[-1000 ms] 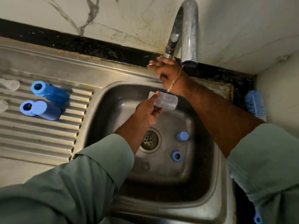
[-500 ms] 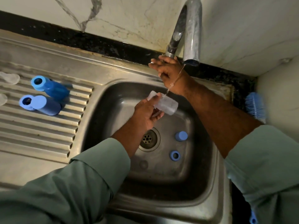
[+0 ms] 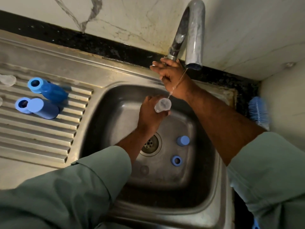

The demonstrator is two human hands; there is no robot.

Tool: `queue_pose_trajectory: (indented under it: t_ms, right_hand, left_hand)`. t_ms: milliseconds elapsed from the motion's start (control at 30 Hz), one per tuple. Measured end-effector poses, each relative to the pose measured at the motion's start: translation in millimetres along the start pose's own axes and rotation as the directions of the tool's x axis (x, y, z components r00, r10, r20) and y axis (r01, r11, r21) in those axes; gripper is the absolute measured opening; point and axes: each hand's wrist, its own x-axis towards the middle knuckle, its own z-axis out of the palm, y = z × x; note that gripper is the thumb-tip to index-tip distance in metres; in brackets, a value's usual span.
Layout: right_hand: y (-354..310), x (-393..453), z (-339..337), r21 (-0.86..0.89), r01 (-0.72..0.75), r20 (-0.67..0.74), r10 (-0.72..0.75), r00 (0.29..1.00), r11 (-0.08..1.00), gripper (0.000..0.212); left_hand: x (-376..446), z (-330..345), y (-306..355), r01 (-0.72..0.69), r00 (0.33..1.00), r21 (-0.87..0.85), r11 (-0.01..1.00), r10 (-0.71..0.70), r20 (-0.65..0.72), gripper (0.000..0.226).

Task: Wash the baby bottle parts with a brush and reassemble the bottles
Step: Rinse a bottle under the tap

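Observation:
My left hand (image 3: 149, 114) grips a clear bottle (image 3: 162, 105) over the sink basin (image 3: 115, 103), its mouth turned up toward the thin stream of water falling from the tap (image 3: 192, 35). My right hand (image 3: 170, 75) is at the tap's base, fingers around its handle, which is mostly hidden. A blue cap (image 3: 182, 140) and a blue ring (image 3: 176, 160) lie on the basin floor right of the drain (image 3: 151, 143). Two blue bottles (image 3: 49, 90) (image 3: 38, 107) lie on the ribbed drainboard (image 3: 38, 138) at the left.
A blue brush (image 3: 259, 111) lies on the counter right of the sink, against the wall. Two clear teats (image 3: 7, 80) sit at the drainboard's far left edge. Another blue item (image 3: 255, 226) shows at the bottom right edge.
My left hand has turned the clear bottle from lying sideways to mouth-up under the stream. My right hand stays at the tap base.

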Motion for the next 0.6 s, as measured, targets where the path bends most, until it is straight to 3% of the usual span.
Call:
queue_pose_trajectory:
  t_ms: [67,167,333,500,600]
  right_hand:
    - [0.6,-0.8,1.2,-0.006,0.006,-0.009,-0.006,1.0,1.0,0.045]
    - [3.4,-0.7,2.8,-0.006,0.04,-0.037,-0.041,0.998,0.999,0.044]
    - [6.6,0.3,7.4,-0.003,0.079,-0.072,-0.079,0.994,0.997,0.043]
    - [11.5,2.5,8.6,-0.035,0.078,-0.08,-0.081,0.993,0.996,0.045]
    - [15.7,3.4,9.2,-0.021,0.077,-0.054,-0.078,0.996,0.997,0.046]
  left_hand:
    - [-5.0,2.1,-7.8,-0.052,0.998,-0.007,0.999,0.052,-0.031,0.054]
    - [-9.5,5.7,-18.5,-0.02,0.999,0.031,0.999,0.019,0.028,0.051]
    - [-5.0,8.3,-23.9,-0.048,0.998,0.017,0.999,0.049,-0.046,0.047]
    - [-3.1,7.3,-45.4,0.093,0.996,0.041,0.995,-0.093,0.001,0.047]
    - [-2.1,5.5,-51.5,0.089,0.994,0.063,0.994,-0.093,0.055,0.049]
